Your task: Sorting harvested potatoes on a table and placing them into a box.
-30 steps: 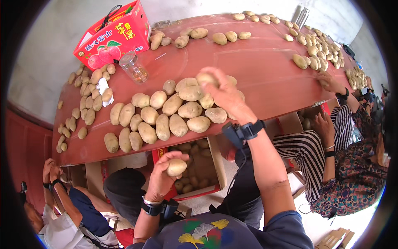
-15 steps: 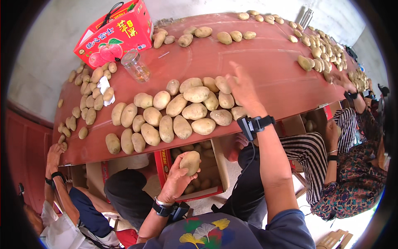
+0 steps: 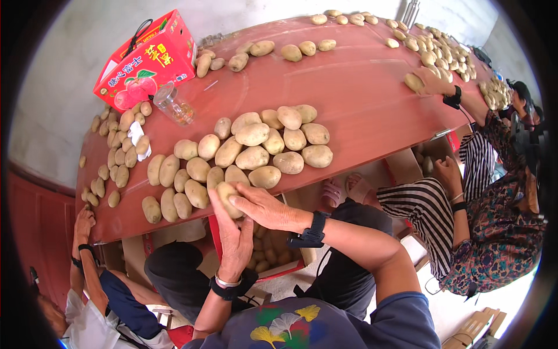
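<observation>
A pale brown potato (image 3: 228, 199) is held between my two hands, at the near edge of the red table (image 3: 360, 116). Below and to the left of it, my left hand (image 3: 233, 241) is closed around its underside. My right hand (image 3: 264, 206) comes in from the right, with its fingers laid over the potato's upper right side. Just beyond my hands lies a wide group of potatoes (image 3: 252, 134), some resting on top of others. Under the table edge stands an open red-edged carton (image 3: 293, 269) with potatoes inside, partly hidden by my hands.
A red fruit carton (image 3: 174, 43), a glass jar (image 3: 168, 102) and a white tissue (image 3: 139, 141) sit at the left. More potatoes (image 3: 447, 55) lie far right, where a co-worker's hand (image 3: 430, 81) touches one. Another person's hands (image 3: 84, 224) are at the left edge.
My right hand has come back from the potato group to the potato in my left hand. Both hands now hold it, higher than before. The co-worker's hand at right has reached farther left.
</observation>
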{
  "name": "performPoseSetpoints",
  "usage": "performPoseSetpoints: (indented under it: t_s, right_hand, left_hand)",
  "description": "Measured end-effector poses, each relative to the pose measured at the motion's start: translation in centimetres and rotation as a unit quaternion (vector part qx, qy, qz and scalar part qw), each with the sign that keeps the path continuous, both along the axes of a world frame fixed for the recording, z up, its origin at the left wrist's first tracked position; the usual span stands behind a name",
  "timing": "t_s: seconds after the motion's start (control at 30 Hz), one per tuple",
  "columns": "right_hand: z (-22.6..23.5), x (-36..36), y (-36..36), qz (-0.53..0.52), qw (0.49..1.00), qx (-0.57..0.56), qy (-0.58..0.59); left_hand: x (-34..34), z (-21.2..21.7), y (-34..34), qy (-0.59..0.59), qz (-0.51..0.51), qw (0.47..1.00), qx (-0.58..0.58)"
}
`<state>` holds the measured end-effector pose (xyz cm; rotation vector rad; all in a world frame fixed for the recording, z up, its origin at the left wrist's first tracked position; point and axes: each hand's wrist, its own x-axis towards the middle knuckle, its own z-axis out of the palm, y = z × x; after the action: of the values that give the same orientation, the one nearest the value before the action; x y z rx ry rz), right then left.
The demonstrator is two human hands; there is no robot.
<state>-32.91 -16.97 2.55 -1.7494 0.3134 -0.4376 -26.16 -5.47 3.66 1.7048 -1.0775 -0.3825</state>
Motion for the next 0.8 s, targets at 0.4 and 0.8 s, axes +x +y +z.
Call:
performPoseSetpoints:
  t_s: [0.4,0.8]
  right_hand:
    - [2.4,-6.1,-13.9,-0.406,0.879,-0.248,-0.045]
    - [-3.7,-11.9,-23.1,-0.279,0.928,-0.077,0.233]
  left_hand:
    - [3.3,-6.8,4.1,0.116,-0.172,0.97,0.129]
    - [12.0,-17.4,8.8,0.087,-0.028,0.953,0.289]
